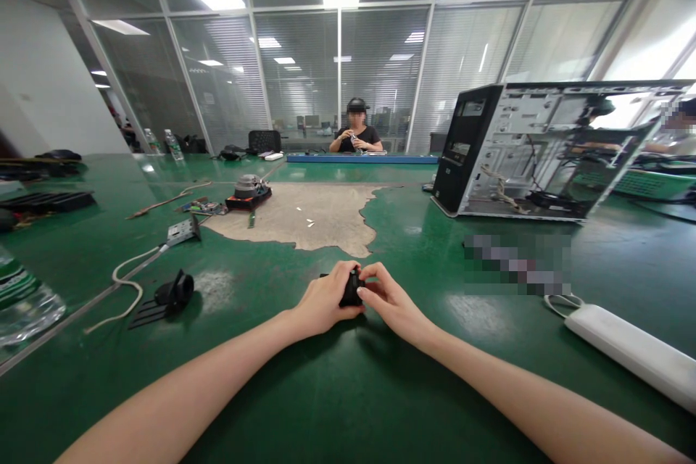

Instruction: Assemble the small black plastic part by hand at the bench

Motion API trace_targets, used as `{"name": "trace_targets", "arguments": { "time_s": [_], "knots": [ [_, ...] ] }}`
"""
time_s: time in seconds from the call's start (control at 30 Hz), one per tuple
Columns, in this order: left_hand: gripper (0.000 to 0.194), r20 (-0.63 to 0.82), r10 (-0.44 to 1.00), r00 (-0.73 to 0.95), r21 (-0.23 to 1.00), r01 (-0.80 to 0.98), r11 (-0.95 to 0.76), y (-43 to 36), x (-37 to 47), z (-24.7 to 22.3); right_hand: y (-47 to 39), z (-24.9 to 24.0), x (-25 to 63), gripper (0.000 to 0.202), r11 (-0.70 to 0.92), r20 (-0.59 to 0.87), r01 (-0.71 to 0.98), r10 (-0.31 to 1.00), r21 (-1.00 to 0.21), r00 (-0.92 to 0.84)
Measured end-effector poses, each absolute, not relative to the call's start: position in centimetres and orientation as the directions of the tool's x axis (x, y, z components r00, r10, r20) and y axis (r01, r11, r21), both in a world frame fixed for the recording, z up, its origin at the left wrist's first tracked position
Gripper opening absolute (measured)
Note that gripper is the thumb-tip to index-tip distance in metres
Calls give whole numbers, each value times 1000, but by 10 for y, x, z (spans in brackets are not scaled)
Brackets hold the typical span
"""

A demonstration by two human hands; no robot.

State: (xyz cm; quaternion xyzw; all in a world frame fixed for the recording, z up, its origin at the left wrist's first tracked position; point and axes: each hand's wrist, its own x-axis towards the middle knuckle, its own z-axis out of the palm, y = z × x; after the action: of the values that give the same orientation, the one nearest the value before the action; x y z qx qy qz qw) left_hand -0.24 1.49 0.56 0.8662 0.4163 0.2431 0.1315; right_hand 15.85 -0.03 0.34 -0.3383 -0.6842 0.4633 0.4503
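A small black plastic part [351,293] is held between my hands, just above the green table [348,406]. My left hand [325,297] wraps around it from the left, covering most of it. At its right side, the thumb and fingertips of my right hand [392,302] are bent in a pinch against the part. Whether something smaller sits in that pinch is hidden. What kind of part it is, I cannot make out. On the table to the left lies another black plastic piece [175,291] with long prongs and a rounded, ring-like top.
An open computer case [473,152] stands at the right, a white power strip [631,348] in front of it. A water bottle [27,297], a cable [125,279], a metal bracket [183,230] and a heatsink fan [249,190] lie leftward. Across the table sits a person [356,132].
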Motion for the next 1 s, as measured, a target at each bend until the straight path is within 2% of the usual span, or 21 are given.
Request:
{"name": "trace_targets", "arguments": {
  "time_s": [0.37, 0.6, 0.87, 1.0],
  "knots": [
    [63, 311, 785, 535, 432, 657, -618, 17, -3, 3, 5, -3, 158, 19, 319, 263, 140, 911, -937, -318],
    [63, 299, 796, 527, 432, 669, -605, 17, -3, 4, 4, -4, 159, 14, 354, 313, 71, 891, -933, -330],
    [64, 320, 783, 534, 412, 665, -623, 19, -2, 1, 7, -2, 158, 23, 283, 239, 120, 926, -952, -292],
    [63, 328, 774, 541, 397, 665, -633, 18, -2, 2, 5, 0, 160, 18, 286, 236, 111, 914, -952, -330]
  ]
}}
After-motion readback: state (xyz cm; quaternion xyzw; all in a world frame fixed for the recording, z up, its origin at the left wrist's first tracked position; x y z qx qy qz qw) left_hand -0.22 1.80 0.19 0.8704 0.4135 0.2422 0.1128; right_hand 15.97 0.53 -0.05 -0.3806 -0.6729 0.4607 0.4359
